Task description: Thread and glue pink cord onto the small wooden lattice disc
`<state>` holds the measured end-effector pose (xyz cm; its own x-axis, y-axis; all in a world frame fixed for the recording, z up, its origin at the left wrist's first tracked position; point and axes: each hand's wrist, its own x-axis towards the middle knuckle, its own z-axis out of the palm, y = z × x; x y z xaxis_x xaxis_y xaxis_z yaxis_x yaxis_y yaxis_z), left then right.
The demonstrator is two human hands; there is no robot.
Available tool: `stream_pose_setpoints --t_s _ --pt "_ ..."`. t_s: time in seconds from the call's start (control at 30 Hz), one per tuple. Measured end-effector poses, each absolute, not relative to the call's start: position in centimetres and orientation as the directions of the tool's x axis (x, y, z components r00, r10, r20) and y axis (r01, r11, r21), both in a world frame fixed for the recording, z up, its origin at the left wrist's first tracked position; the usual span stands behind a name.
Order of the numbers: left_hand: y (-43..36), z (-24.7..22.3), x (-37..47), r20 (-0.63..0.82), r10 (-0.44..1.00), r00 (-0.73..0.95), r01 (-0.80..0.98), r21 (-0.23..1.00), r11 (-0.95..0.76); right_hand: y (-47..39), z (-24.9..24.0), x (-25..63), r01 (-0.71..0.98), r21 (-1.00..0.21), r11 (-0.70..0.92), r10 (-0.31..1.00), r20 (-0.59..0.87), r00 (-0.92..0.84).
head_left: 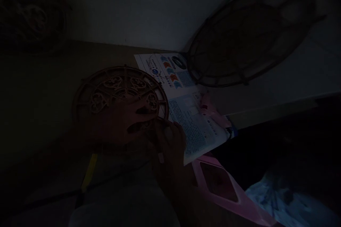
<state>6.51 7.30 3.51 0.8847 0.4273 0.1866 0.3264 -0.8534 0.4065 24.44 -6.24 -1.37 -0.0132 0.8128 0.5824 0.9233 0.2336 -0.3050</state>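
Note:
The scene is very dark. A round brown openwork frame (125, 72) with scroll ornaments and short spokes lies flat on the surface. Across its lower middle rests my left hand (114, 122), fingers stretched out and apart. My right hand (172, 145) is at the frame's lower right edge, close to the left fingertips, with its fingers bent together. A small pale bit shows by the right fingers, but I cannot make out what they hold. Printed sheets (186, 124) with coloured diagrams lie partly under the frame's right side.
A large round dark frame (253, 35) leans against the wall at right; another ornate piece (34, 17) is at upper left. A pink object (213, 110) lies on the sheets. Nearer are a pink-framed item (231, 200), a yellow strip-like object (90, 170) and pale blue cloth (290, 202).

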Motion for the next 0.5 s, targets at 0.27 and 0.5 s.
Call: stream_pose_setpoints --t_s 0.27,0.5 --pt "7.1 3.5 6.6 0.251 0.392 0.885 0.312 0.306 -0.899 -6.5 -1.4 24.6 0.911 -0.325 0.253 0.829 0.558 -0.031" --pt "7.2 3.5 6.6 0.274 0.372 0.887 0.292 0.291 -0.911 -6.6 -1.6 23.7 0.93 -0.349 0.117 0.836 0.54 0.097"
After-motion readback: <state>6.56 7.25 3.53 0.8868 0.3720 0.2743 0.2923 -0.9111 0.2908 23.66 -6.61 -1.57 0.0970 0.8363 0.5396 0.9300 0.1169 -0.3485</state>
